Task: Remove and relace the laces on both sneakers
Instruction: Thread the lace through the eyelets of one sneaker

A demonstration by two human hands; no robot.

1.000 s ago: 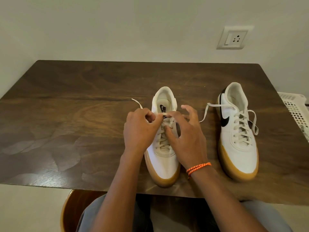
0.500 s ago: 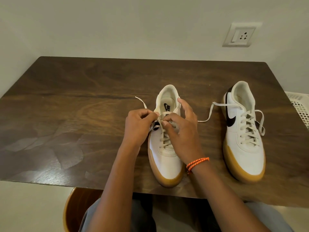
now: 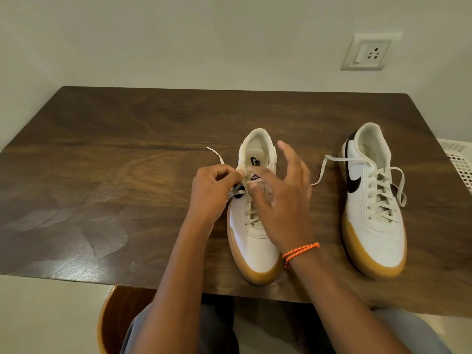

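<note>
Flat cream lace (image 3: pixel 217 155) being pinched by curled left hand (image 3: pixel 212 192) beside white gum-soled leather sneaker (image 3: pixel 255 241), right hand (image 3: pixel 283 200) being held over it, fingers spread wide.

A dark wooden table (image 3: pixel 127 154) stands against a pale wall bearing a socket (image 3: pixel 366 54), a white basket (image 3: pixel 459 162) beside it.

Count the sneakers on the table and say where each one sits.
2. One sneaker lies near the table's front edge at centre, under both hands. The other sneaker lies to its right, apart from it, untouched. None seems hidden.
</note>
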